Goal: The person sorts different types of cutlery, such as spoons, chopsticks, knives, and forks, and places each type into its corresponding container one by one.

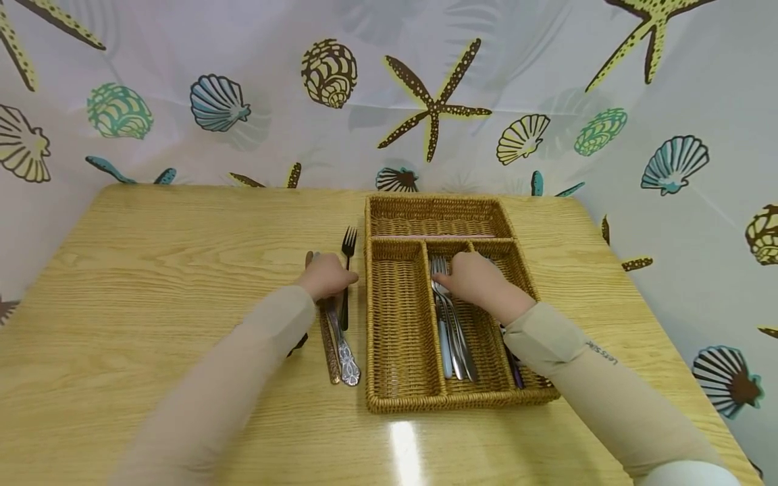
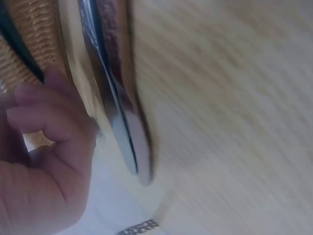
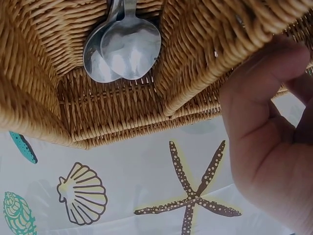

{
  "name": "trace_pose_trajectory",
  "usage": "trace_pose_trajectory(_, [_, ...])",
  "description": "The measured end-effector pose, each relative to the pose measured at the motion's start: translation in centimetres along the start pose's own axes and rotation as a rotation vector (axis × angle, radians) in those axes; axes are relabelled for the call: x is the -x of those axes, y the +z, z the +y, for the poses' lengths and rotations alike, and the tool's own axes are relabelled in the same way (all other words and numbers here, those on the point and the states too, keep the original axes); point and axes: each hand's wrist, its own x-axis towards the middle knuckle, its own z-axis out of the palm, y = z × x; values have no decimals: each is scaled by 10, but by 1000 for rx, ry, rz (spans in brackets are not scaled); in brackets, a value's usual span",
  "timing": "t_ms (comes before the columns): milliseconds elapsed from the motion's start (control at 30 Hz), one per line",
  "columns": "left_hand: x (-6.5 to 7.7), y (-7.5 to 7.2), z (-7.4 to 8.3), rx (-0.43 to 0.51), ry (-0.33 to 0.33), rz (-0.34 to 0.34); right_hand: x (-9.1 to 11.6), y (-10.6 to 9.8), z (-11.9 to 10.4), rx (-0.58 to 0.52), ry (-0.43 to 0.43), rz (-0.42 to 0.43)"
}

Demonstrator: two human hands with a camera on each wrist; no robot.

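My left hand (image 1: 328,275) pinches a black fork (image 1: 348,243) just left of the wicker cutlery tray (image 1: 419,403); its dark handle (image 2: 22,49) shows above the fingers in the left wrist view. Beneath that hand lie an ornate silver-handled piece (image 1: 348,364) and a copper-coloured piece (image 1: 330,351), side by side on the table. Reaching into the tray's middle compartment, my right hand (image 1: 483,280) grips at the neck of a silver fork (image 1: 464,344) among several others. Its fingertips are mostly hidden behind the wicker wall in the right wrist view.
Silver spoons (image 3: 131,46) lie in the right compartment, with a purple handle (image 1: 515,368) near its front. A pinkish strip (image 1: 437,236) lies in the back compartment. Something black (image 1: 298,345) peeks out under the left sleeve. A shell-patterned cloth (image 1: 273,88) hangs behind the table.
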Motion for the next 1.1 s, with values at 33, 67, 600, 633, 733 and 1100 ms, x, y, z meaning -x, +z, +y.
trace_pose_trajectory(33, [0, -1, -2, 50, -14, -15, 0, 0, 0, 0, 1, -2])
trace_pose_trajectory(67, [0, -2, -4, 96, -27, -23, 0, 0, 0, -1, 1, -6])
trace_pose_trajectory(600, [8, -13, -4, 412, -88, -20, -4, -2, 4, -14, 3, -22])
trace_pose_trajectory(633, [10, -15, -2, 418, -82, -11, -4, -3, 4, -17, 2, -26])
trace_pose_trajectory(733, [14, -19, 6, 418, -61, 9, -5, -7, 4, -43, 3, -42])
trace_pose_trajectory(1100, [22, -16, 22, 465, -25, -3, -6, -18, 1, -139, -24, -58])
